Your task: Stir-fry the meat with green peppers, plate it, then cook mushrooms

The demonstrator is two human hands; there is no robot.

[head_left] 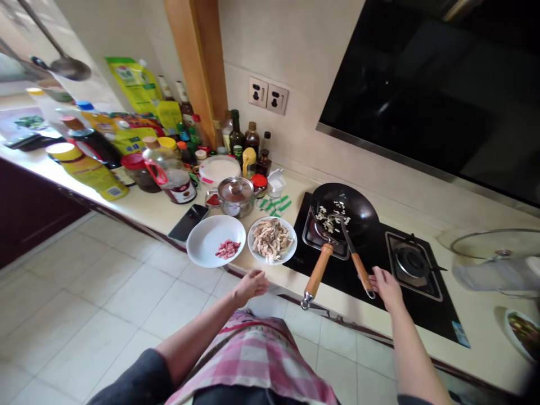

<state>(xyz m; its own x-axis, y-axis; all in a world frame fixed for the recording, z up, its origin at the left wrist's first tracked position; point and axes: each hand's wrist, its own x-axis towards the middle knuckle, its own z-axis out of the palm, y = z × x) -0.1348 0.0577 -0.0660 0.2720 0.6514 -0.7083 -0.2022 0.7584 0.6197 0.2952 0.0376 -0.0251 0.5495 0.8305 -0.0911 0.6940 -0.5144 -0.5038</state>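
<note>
A black wok [352,211] sits on the left burner of the black stove [379,264], with pale chopped pieces inside. Its wooden handle [317,273] points toward me. My right hand [386,287] grips the wooden end of a spatula [356,259] whose blade rests in the wok. My left hand [252,284] hovers loosely curled at the counter edge, holding nothing, just below a white plate of shredded mushrooms [272,241]. Left of it stands a white plate [208,242] with small pink meat bits [228,248].
A lidded steel pot [235,197], a phone [188,222], and several bottles, jars and packets crowd the counter's left and back. A glass lid [495,259] and a dish of greens [523,332] lie right of the stove. A range hood [434,90] hangs above.
</note>
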